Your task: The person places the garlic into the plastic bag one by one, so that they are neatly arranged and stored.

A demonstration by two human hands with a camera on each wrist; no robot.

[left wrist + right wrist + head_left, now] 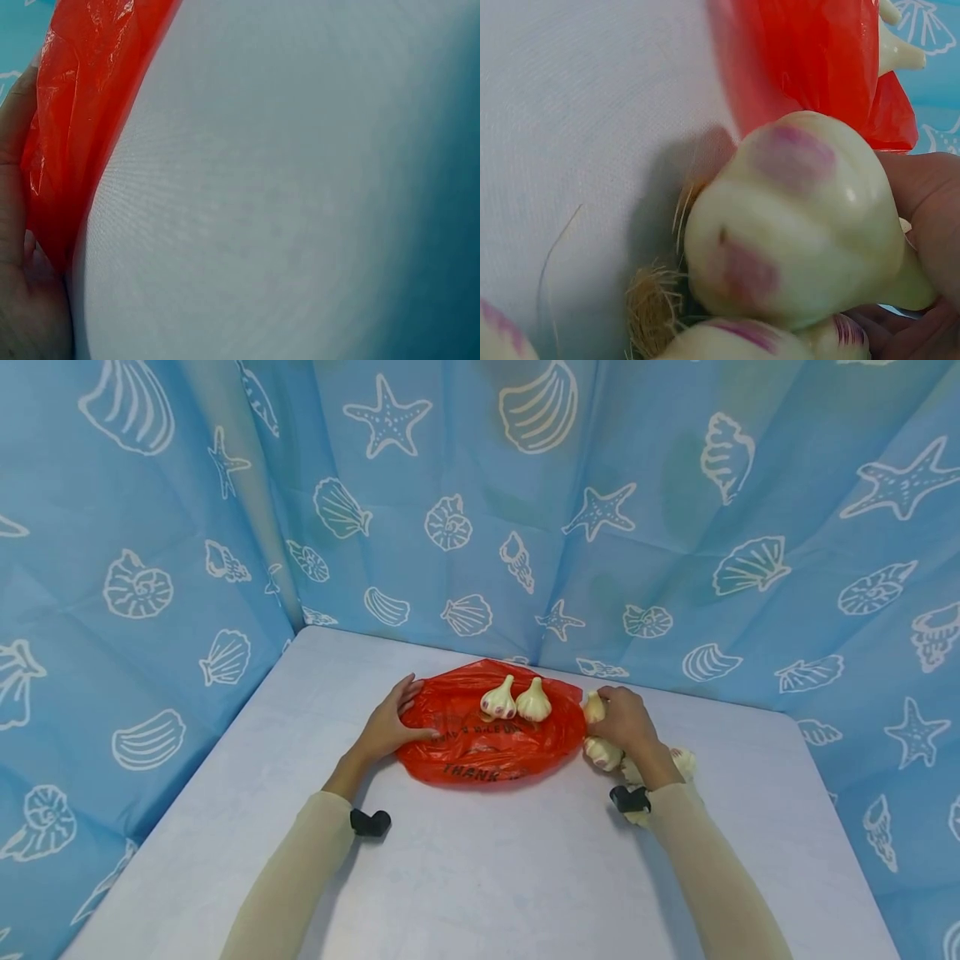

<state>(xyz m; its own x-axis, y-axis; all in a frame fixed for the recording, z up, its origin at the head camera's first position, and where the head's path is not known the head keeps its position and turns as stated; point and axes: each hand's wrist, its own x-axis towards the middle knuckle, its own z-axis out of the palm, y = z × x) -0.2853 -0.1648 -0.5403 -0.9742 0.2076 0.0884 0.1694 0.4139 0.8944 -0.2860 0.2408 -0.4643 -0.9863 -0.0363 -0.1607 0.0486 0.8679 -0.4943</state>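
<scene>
A red plastic bag (450,752) with dark printing lies on the white table. Two garlic bulbs (533,700) sit on it, their stems pointing up. My left hand (386,722) holds the bag's left side, thumb over the top and fingers along the far edge. At the bag's right end, my right hand (626,720) grips a garlic bulb (595,707), partly hidden by the fingers. In the right wrist view, a large purple-marked garlic bulb (795,217) is close to the right hand (937,217). The left wrist view shows the bag (82,112) against the left hand (19,247).
More garlic bulbs (682,762) lie under and beside my right wrist, several of them partly covered. The white table (480,860) meets a blue shell-patterned curtain (450,568) at the back and sides. Each wrist carries a black device (371,823).
</scene>
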